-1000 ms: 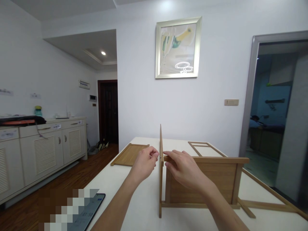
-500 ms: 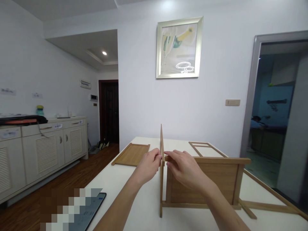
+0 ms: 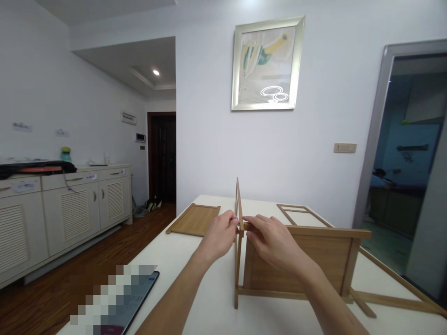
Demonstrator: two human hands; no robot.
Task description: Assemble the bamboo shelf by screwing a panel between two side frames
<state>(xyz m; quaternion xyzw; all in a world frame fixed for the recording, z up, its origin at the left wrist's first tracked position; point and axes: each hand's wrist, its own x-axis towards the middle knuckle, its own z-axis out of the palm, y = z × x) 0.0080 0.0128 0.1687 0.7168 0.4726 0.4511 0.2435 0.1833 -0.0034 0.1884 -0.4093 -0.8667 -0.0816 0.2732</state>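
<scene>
A thin upright wooden frame piece (image 3: 238, 204) stands edge-on on the white table (image 3: 206, 298). My left hand (image 3: 219, 236) presses against its left side with fingers curled on it. A bamboo panel (image 3: 307, 260) stands on edge to the right, and its top rail meets the upright piece. My right hand (image 3: 272, 242) pinches the end of that top rail at the joint.
A flat bamboo board (image 3: 193, 219) lies at the table's far left. A loose wooden frame (image 3: 296, 214) lies far right, and long wooden slats (image 3: 394, 298) run along the right edge. A phone (image 3: 132, 302) rests at the near left corner. White cabinets (image 3: 63, 214) line the left wall.
My left hand has closed in from just left of the upright piece to touch it. The view has shifted slightly left and down. My right hand stays at the joint.
</scene>
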